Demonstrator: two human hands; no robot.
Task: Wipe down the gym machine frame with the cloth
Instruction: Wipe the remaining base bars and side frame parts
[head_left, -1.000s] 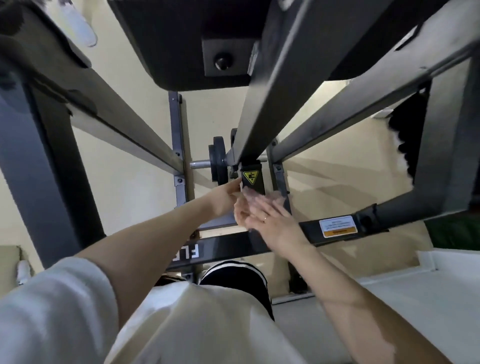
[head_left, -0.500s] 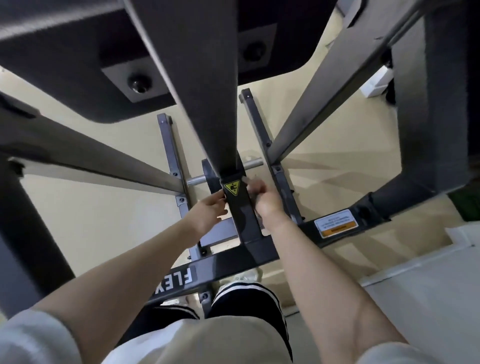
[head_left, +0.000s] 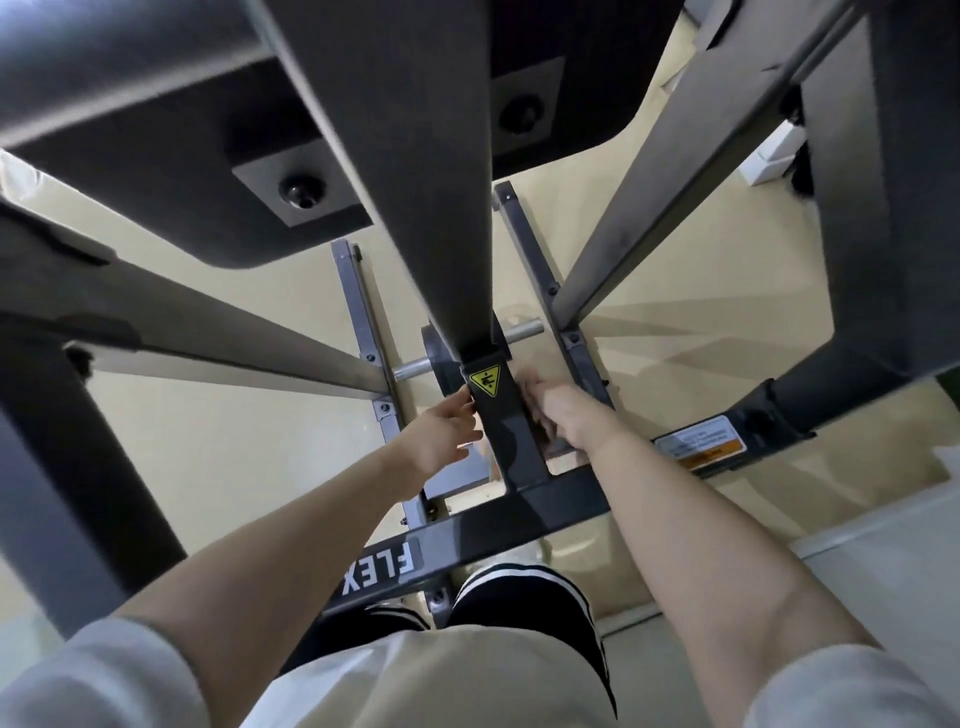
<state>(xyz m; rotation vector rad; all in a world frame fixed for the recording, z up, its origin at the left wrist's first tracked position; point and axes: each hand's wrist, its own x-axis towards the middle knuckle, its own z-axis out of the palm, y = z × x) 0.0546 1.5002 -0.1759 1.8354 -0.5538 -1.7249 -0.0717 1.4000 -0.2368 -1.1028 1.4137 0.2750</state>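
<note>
I look down through the dark grey gym machine frame (head_left: 519, 467). Its central upright post carries a yellow warning sticker (head_left: 484, 381). My left hand (head_left: 441, 434) lies against the post's left side just below the sticker, with relaxed fingers touching the metal. On the post's right side is my right hand (head_left: 566, 415), its fingers bent down beside the post. A pale blurred scrap at its fingertips looks like the cloth (head_left: 523, 378); most of it is hidden by the hand.
A cross beam lettered FLEX (head_left: 384, 566) runs under my forearms. Slanted frame bars (head_left: 208, 343) cross left and right, and a padded seat underside (head_left: 182, 171) hangs overhead. A steel weight peg (head_left: 519, 331) sticks out behind the post. The floor below is beige (head_left: 234, 441).
The view has swung so the central post sits between my hands. My right hand has moved from in front of the sticker to the post's right side; the left stays at its left side.
</note>
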